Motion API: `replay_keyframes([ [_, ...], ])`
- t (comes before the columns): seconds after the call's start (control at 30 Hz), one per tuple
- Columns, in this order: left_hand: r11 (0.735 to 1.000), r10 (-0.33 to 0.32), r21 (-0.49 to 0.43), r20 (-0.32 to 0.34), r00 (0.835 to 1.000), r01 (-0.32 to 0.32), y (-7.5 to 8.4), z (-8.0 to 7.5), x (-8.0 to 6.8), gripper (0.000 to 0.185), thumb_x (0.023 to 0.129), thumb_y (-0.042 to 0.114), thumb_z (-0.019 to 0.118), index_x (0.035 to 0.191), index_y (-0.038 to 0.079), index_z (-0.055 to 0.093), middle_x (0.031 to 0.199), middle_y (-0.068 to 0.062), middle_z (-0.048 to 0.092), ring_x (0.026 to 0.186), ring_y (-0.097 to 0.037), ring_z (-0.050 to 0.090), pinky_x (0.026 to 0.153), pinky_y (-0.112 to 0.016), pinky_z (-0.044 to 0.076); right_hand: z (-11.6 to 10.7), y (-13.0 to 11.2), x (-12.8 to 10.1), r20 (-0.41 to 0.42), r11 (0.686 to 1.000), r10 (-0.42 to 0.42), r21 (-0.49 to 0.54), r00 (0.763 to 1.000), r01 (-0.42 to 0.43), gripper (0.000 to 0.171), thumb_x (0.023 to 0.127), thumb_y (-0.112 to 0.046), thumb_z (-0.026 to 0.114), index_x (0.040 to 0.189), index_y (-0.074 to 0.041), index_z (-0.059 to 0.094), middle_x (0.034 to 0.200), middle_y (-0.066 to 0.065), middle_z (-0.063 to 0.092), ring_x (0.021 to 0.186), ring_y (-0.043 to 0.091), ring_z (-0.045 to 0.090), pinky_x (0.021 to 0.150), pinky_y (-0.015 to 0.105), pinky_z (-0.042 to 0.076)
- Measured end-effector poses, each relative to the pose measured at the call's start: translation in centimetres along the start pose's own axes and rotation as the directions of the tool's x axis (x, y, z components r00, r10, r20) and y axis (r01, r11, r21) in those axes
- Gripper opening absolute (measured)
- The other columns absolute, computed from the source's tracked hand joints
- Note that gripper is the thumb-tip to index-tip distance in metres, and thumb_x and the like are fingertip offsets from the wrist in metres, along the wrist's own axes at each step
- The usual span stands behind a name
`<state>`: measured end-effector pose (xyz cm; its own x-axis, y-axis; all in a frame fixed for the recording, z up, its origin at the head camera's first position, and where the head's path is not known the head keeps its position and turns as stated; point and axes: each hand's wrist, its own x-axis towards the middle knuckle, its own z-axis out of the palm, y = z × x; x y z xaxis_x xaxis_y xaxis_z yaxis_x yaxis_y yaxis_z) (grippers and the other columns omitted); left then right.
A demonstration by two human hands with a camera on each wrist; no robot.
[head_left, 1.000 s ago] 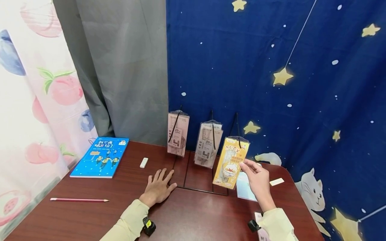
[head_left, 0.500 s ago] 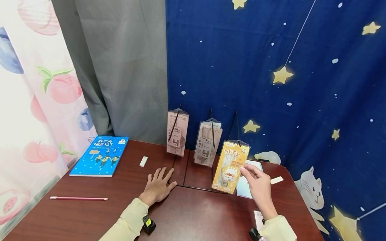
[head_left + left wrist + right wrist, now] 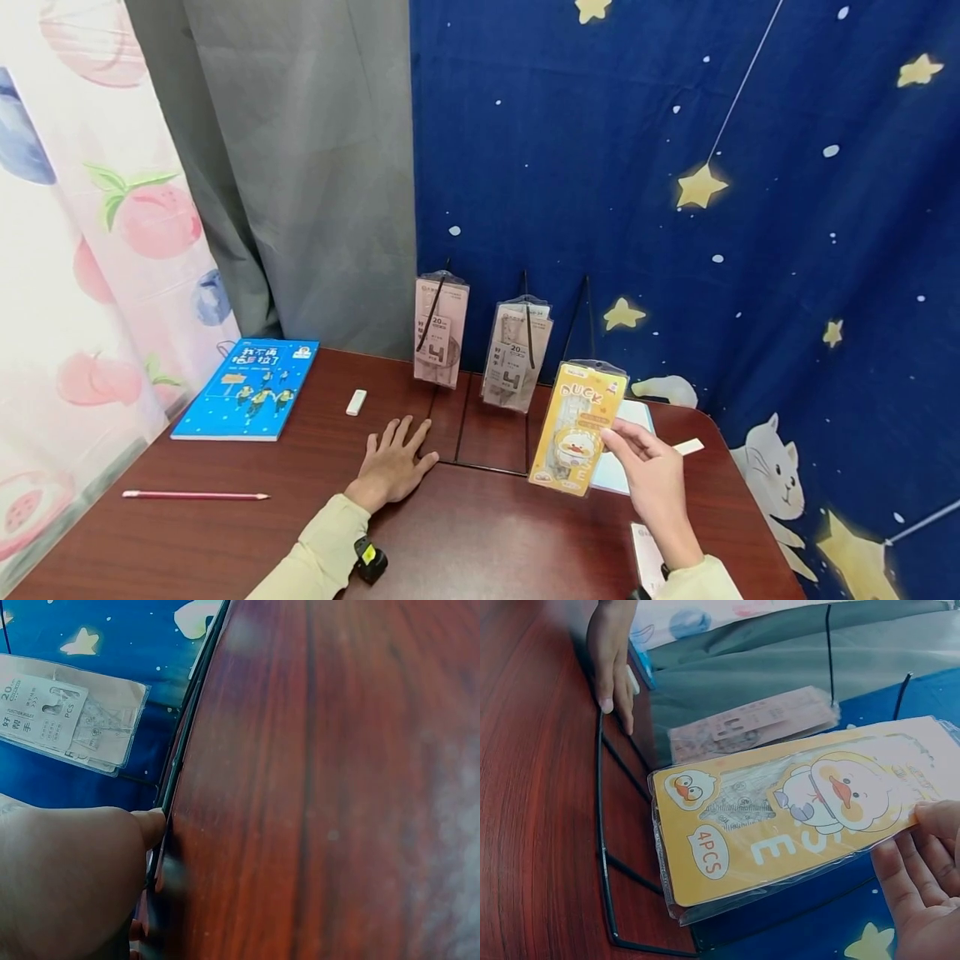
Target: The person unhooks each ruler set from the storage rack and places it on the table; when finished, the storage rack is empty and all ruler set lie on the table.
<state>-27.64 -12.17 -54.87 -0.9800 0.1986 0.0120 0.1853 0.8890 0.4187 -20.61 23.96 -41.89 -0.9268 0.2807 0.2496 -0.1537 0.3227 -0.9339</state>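
Observation:
My right hand pinches the edge of a yellow duck-printed ruler set pack between thumb and fingers. Clear rulers show through its window in the right wrist view, where the pack is tilted. Its top tab sits in front of the right hook of a black wire display rack. My left hand lies with spread fingers on the table, its thumb at the rack's base wire. Two more hooks carry pink ruler set packs, one on the left hook and several on the middle hook.
A blue book, a white eraser and a pink pencil lie on the left of the table. Right of the rack are a pale booklet, a small white bar and another pink pack. Curtains hang behind.
My right hand has drawn the yellow ruler set pack forward and down; the hook wire that crossed its top tab now shows only behind it. My left hand has stayed in place.

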Motion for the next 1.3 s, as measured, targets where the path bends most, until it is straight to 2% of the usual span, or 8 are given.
replay_keyframes([
  [0.2, 1.000, 0.010, -0.017, 0.006, 1.000, -0.010, 0.5, -0.4, -0.3, 0.065, 0.107, 0.046, 0.050, 0.163, 0.014, 0.035, 0.168, -0.022, 0.030, 0.156, -0.046, 0.024, 0.121, -0.073, 0.016, -1.1, -0.6, -1.5, -0.023, 0.999, 0.022, -0.035, 0.999, -0.023, 0.032, 0.093, -0.019, 0.080, 0.119, -0.002, 0.075, 0.092, -0.015, 0.078, 0.083, 0.001, 0.074, 0.079, 0.012, 0.057],
  [0.37, 1.000, 0.017, -0.020, 0.013, 1.000, -0.017, 1.0, -1.1, -0.7, 0.065, 0.109, 0.048, 0.045, 0.163, 0.014, 0.034, 0.168, -0.023, 0.029, 0.156, -0.046, 0.023, 0.121, -0.073, 0.016, -2.2, -1.3, -3.0, -0.010, 0.991, 0.122, -0.055, 0.993, -0.122, 0.039, 0.092, -0.024, 0.081, 0.123, -0.001, 0.074, 0.095, -0.015, 0.078, 0.086, 0.000, 0.074, 0.078, 0.014, 0.058],
  [0.53, 1.000, -0.009, -0.016, 0.045, 0.999, 0.010, 1.4, -2.0, -0.9, 0.063, 0.109, 0.043, 0.049, 0.163, 0.014, 0.035, 0.168, -0.022, 0.028, 0.156, -0.046, 0.023, 0.122, -0.073, 0.015, -3.2, -1.4, -4.0, 0.026, 0.971, 0.215, -0.116, 0.976, -0.210, 0.044, 0.092, -0.029, 0.082, 0.124, 0.000, 0.073, 0.098, -0.005, 0.080, 0.084, 0.001, 0.073, 0.076, 0.018, 0.060],
  [0.67, 1.000, -0.023, -0.009, 0.066, 0.998, 0.024, 1.4, -2.3, -1.0, 0.062, 0.109, 0.042, 0.047, 0.164, 0.015, 0.034, 0.169, -0.022, 0.027, 0.157, -0.046, 0.022, 0.122, -0.073, 0.015, -4.1, -0.7, -4.7, 0.070, 0.930, 0.324, -0.204, 0.943, -0.305, 0.047, 0.092, -0.031, 0.081, 0.127, -0.001, 0.072, 0.102, 0.004, 0.080, 0.083, 0.008, 0.074, 0.075, 0.018, 0.059],
  [0.87, 1.000, -0.007, 0.004, 0.056, 0.998, 0.007, 0.1, -0.6, 0.1, 0.065, 0.109, 0.048, 0.046, 0.165, 0.018, 0.031, 0.171, -0.021, 0.025, 0.158, -0.045, 0.020, 0.122, -0.073, 0.015, -5.0, 2.0, -5.7, 0.104, 0.865, 0.470, -0.252, 0.877, -0.434, 0.048, 0.090, -0.033, 0.081, 0.124, 0.000, 0.074, 0.100, 0.008, 0.081, 0.085, 0.017, 0.076, 0.078, 0.032, 0.062],
  [1.1, 1.000, -0.006, -0.005, 0.064, 0.998, 0.007, 0.0, -0.5, 0.3, 0.065, 0.109, 0.046, 0.047, 0.165, 0.017, 0.030, 0.171, -0.022, 0.023, 0.159, -0.046, 0.018, 0.122, -0.073, 0.014, -5.2, 5.6, -7.2, 0.134, 0.828, 0.555, -0.178, 0.821, -0.531, 0.038, 0.085, -0.016, 0.084, 0.114, 0.008, 0.076, 0.088, 0.011, 0.079, 0.076, 0.020, 0.072, 0.067, 0.031, 0.062],
  [1.17, 1.000, -0.010, -0.010, 0.071, 0.997, 0.011, 0.1, -0.7, 0.2, 0.065, 0.109, 0.045, 0.047, 0.165, 0.017, 0.029, 0.171, -0.022, 0.022, 0.159, -0.046, 0.017, 0.123, -0.073, 0.013, -5.3, 6.4, -7.5, 0.139, 0.810, 0.582, -0.190, 0.801, -0.555, 0.038, 0.084, -0.018, 0.085, 0.111, 0.007, 0.076, 0.082, 0.008, 0.077, 0.072, 0.018, 0.069, 0.063, 0.028, 0.059],
  [1.3, 1.000, -0.013, -0.017, 0.071, 0.997, 0.014, 0.3, -1.0, 0.1, 0.065, 0.109, 0.044, 0.047, 0.165, 0.016, 0.030, 0.171, -0.022, 0.022, 0.159, -0.046, 0.017, 0.123, -0.073, 0.012, -5.5, 7.6, -7.7, 0.136, 0.792, 0.598, -0.251, 0.790, -0.556, 0.036, 0.082, -0.019, 0.086, 0.105, 0.006, 0.077, 0.076, 0.005, 0.075, 0.068, 0.015, 0.066, 0.060, 0.028, 0.056],
])
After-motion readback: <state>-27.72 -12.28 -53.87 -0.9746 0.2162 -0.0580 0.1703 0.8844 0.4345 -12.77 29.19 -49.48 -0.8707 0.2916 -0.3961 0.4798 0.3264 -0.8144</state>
